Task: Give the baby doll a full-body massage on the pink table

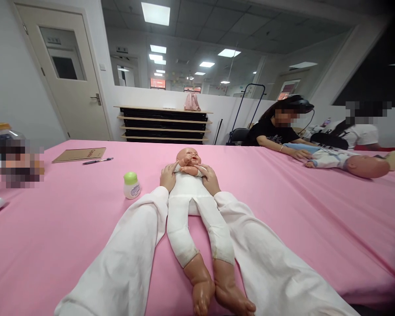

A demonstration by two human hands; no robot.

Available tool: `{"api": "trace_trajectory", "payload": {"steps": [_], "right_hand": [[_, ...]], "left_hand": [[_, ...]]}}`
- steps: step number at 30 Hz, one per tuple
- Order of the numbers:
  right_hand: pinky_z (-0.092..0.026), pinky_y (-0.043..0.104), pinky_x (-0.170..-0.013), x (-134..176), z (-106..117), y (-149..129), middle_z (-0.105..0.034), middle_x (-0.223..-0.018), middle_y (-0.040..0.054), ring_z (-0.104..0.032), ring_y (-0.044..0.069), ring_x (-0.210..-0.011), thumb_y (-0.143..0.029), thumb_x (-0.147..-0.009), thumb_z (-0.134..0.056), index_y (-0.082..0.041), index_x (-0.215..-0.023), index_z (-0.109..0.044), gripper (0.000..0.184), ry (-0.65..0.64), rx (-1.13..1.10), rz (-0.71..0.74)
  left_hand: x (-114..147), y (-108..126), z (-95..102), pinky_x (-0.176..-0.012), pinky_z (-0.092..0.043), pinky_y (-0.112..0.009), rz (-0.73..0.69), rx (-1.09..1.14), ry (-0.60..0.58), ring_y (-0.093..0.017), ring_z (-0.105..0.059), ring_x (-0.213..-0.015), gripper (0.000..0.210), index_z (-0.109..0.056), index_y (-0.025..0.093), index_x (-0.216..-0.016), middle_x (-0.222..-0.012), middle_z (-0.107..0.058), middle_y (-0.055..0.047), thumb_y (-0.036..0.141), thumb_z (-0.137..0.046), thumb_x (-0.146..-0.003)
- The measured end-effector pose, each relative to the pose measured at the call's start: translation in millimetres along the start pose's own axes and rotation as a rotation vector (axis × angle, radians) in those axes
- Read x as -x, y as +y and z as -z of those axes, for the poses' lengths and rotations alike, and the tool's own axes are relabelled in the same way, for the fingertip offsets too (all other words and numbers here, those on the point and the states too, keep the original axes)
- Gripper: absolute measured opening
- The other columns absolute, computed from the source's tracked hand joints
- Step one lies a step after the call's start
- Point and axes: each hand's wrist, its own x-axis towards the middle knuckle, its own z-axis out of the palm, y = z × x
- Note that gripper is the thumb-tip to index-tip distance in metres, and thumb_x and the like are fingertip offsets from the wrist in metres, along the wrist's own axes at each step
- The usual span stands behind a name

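- The doll [194, 186] lies on its back in the middle of the pink-covered surface [69, 245], its head away from the wearer and its feet toward the near side.
- Its torso and upper legs are white; its lower legs are bare and brownish, the feet just beside each other. Its arms are bent up over the upper chest, near the chin.
- The left hand [168, 176] rests against one shoulder of the doll, fingers laid over the upper arm; the pictures do not show whether they are clamped on it.
- The right hand [210, 179] touches the opposite shoulder in the same way, fingertips on the upper arm; its grip cannot be told either.
- Loose white sleeves [118, 254] reach along both sides of the doll.
- A small white bottle [131, 188] with a green cap stands upright, near the left hand.
- Farther left lie a brown pad [79, 154] and, just beside it, a pen [98, 161].
- On the right, a co-worker [273, 127] in a black top leans over a second doll [335, 160], one hand touching it.
- Behind the surface stands a low shelf [164, 128] with a pink backpack [192, 102] on top.
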Motion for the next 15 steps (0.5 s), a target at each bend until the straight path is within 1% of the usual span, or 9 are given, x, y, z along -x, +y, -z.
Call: {"api": "trace_trajectory", "payload": {"steps": [4,6,7,9,12,14,15], "right_hand": [[-0.037,0.04,-0.096,2,1,-2,-0.056,-0.112,0.0021,-0.048,0.019,-0.107,-0.003,-0.067,-0.036,-0.027,-0.112,-0.056,0.055,-0.001,-0.016,-0.011],[-0.036,0.039,-0.097,4,0,-3,-0.055,-0.112,0.0026,-0.047,0.018,-0.108,-0.003,-0.066,-0.036,-0.026,-0.113,-0.055,0.056,0.065,-0.043,-0.075],[-0.036,0.039,-0.097,5,0,-2,-0.054,-0.113,0.0033,-0.047,0.018,-0.109,-0.004,-0.065,-0.036,-0.025,-0.114,-0.054,0.056,0.126,-0.057,-0.128],[-0.037,0.038,-0.096,7,-2,4,-0.052,-0.115,0.0052,-0.046,0.018,-0.109,-0.007,-0.065,-0.038,-0.022,-0.115,-0.05,0.054,0.295,-0.093,-0.275],[-0.042,0.037,-0.089,11,-5,25,-0.051,-0.113,0.0073,-0.051,0.018,-0.102,-0.016,-0.065,-0.043,-0.019,-0.118,-0.041,0.053,0.554,-0.179,-0.583],[-0.044,0.038,-0.086,14,-6,42,-0.052,-0.111,0.0085,-0.053,0.018,-0.098,-0.022,-0.066,-0.044,-0.018,-0.118,-0.036,0.053,0.688,-0.24,-0.786],[-0.044,0.038,-0.086,15,-6,50,-0.051,-0.111,0.0093,-0.053,0.019,-0.098,-0.024,-0.066,-0.044,-0.018,-0.118,-0.034,0.053,0.733,-0.262,-0.854]], "left_hand": [[0,0,-0.5,-0.098,-0.033,-0.037,0.024,-0.026,-0.007,-0.019,-0.041,-0.115,0.063,-0.043,0.032,-0.126,-0.123,-0.049,-0.001,0.002,-0.035,-0.071],[1,0,-0.6,-0.1,-0.032,-0.036,0.055,0.007,0.025,-0.019,-0.04,-0.118,0.062,-0.04,0.031,-0.128,-0.125,-0.048,-0.001,0.004,-0.036,-0.072],[2,0,-0.3,-0.1,-0.031,-0.035,0.081,0.04,0.055,-0.019,-0.04,-0.119,0.062,-0.037,0.03,-0.13,-0.127,-0.047,-0.001,0.005,-0.037,-0.073],[4,1,1.1,-0.099,-0.034,-0.033,0.169,0.128,0.135,-0.018,-0.04,-0.119,0.063,-0.027,0.027,-0.134,-0.131,-0.044,-0.002,0.01,-0.039,-0.075],[5,0,4.1,-0.09,-0.042,-0.03,0.4,0.231,0.231,-0.019,-0.047,-0.114,0.065,-0.011,0.025,-0.138,-0.132,-0.042,-0.004,0.023,-0.04,-0.081],[5,-2,5.3,-0.086,-0.045,-0.03,0.559,0.25,0.282,-0.02,-0.05,-0.111,0.063,-0.005,0.021,-0.139,-0.131,-0.043,-0.007,0.032,-0.036,-0.085],[4,-3,5.5,-0.086,-0.045,-0.03,0.607,0.248,0.308,-0.021,-0.049,-0.112,0.061,-0.004,0.019,-0.139,-0.13,-0.043,-0.009,0.035,-0.032,-0.087]]}}
